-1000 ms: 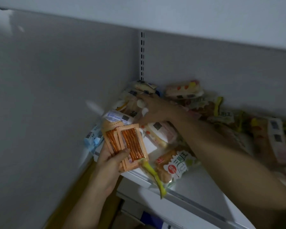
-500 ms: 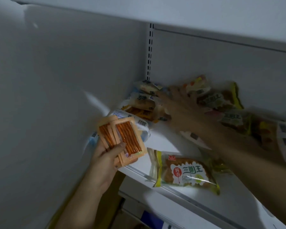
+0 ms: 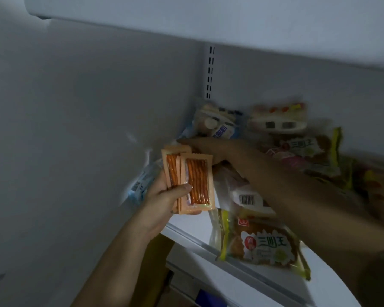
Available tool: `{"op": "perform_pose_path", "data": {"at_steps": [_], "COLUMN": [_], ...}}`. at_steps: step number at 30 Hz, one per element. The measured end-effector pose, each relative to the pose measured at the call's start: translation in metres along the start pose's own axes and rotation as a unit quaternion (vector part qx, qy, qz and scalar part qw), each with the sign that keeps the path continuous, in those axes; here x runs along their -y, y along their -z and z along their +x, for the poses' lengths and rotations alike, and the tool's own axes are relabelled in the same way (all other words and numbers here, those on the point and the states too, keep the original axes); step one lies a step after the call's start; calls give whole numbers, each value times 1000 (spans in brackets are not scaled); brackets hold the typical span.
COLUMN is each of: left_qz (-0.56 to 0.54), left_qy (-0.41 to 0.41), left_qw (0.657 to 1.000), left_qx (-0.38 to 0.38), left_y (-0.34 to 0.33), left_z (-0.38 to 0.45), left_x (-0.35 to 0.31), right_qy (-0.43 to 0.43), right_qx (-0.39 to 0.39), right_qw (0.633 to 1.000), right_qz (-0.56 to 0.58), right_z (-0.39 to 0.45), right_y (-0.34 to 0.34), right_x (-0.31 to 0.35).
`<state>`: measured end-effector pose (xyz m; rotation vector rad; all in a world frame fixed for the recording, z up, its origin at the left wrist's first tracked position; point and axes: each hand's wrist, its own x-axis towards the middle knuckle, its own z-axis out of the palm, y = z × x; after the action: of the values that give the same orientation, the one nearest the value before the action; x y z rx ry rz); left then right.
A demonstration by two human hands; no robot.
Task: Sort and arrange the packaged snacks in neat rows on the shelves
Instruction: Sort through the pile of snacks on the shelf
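Gripping 2 orange stick-snack packets [image 3: 187,181], the left hand [image 3: 164,200] holds them upright; right hand [image 3: 220,149] unclear.

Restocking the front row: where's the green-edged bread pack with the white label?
In the head view, the green-edged bread pack lies lower right at the shelf's front edge, below the barcoded pack, under the right forearm.
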<state>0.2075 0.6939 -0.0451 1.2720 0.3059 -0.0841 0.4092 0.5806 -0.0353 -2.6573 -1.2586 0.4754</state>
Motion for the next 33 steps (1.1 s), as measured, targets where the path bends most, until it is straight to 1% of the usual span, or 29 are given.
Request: {"op": "perform_pose_path", "data": {"at_steps": [4,5,7,8,10,12,14,18,23,28,31,33], "left_qz": [-2,-5,-10,-12,-17,-25,-30,-28,-28,-21,-15,-12], "left_qy": [7,6,2,1,0,4,7,8,-1,-6,-11,-12], "left_qw": [1000,1000,1000,1000,1000,1000,999,999,999,999,999,999], "left_qx": [-8,-7,-10,-12,-15,-18,-18,-21,-27,-30,-36,-34], "left_y": [11,12,11,10,9,8,9,7,3,0,-1,-2], "left_z": [-7,-8,-9,-9,-9,-10,-10,-8,-8,-8,-9,-10], "left_x": [6,7,9,10,11,11,12,12,12,12,12,12], "right_qy": [-14,-8,1,8,19,14,-2,-44,-52,-55,-62,-92], "right_qx": [103,118,90,66,42,48,53,37,1,-5,-46,-96], "right_qw": [994,993,992,992,996,999,997,992,990,990,984,964], "right_qz": [34,10,-85,-108,-81,-10,50,116,133,131,162,228], "right_z": [3,0,-6,-10,-13,-13,-9,-9,-15,-18,-19,-20], "right_y": [6,10,14,13,8,9,8,3,0,7,7,5], "right_x": [-10,-9,-6,-5,-8,-13,-23,-36,-32,-26,-30,-33]}}
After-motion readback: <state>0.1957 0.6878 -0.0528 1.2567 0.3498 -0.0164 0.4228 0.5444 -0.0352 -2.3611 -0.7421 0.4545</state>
